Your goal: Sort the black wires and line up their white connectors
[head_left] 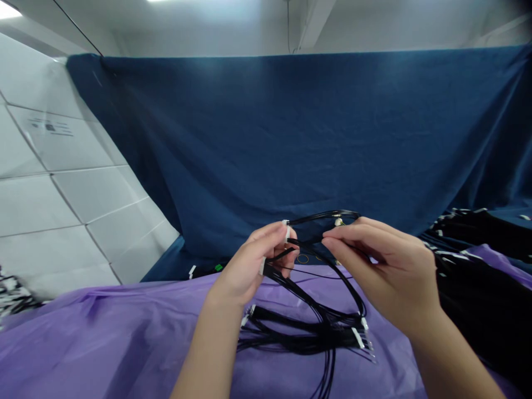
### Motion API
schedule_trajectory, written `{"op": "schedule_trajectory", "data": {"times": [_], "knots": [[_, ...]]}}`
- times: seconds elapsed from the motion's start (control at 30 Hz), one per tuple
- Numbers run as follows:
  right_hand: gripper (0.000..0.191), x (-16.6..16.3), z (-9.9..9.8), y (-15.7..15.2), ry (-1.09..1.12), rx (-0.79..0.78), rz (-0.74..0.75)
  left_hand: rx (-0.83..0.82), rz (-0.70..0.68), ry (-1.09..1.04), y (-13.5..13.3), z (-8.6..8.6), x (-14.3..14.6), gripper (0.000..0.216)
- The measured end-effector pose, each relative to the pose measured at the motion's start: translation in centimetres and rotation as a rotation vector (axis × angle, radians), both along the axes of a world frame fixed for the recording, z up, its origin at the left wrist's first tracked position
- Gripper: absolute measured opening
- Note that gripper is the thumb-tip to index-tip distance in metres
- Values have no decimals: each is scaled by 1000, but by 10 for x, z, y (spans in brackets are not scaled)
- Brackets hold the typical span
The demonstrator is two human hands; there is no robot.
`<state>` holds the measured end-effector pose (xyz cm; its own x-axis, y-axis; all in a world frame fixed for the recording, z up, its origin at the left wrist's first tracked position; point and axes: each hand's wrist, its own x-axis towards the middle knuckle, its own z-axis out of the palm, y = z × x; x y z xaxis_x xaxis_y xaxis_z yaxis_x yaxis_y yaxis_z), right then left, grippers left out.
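Observation:
My left hand is closed around a black wire harness, with a white connector showing between thumb and fingers. Another white connector sticks out under the palm, and black wires run down from it. My right hand pinches at the black wires looping over from the left hand; its fingertips hide exactly what they grip. A small whitish piece shows just above the right fingers. Below both hands, a bundle of black cables with white ends lies on the purple sheet.
White boxes are stacked on the left. A dark blue cloth hangs across the back. Piles of black cables with white ends lie on the right. A black-and-white heap sits at the left edge, and a green piece lies behind my left hand.

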<state>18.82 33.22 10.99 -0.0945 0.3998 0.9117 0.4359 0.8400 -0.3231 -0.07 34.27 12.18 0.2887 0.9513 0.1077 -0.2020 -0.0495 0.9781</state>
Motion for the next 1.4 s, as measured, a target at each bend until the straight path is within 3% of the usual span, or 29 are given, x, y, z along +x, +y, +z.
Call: {"op": "schedule_trajectory", "data": {"times": [0.3, 0.63, 0.9, 1.1, 1.4], "knots": [[10, 1, -1, 2, -31, 13, 5, -3, 0, -18, 0, -1, 1, 29], [16, -1, -4, 5, -72, 220, -132, -1, 34, -12, -1, 0, 1, 29], [9, -2, -9, 11, -165, 235, -260, 41, 2, -10, 1, 0, 1, 28], [15, -4, -9, 7, -123, 299, -230, 42, 22, 27, -1, 0, 3, 27], [22, 2, -16, 15, -303, 402, -380, 54, -2, 42, -2, 0, 3, 25]]}}
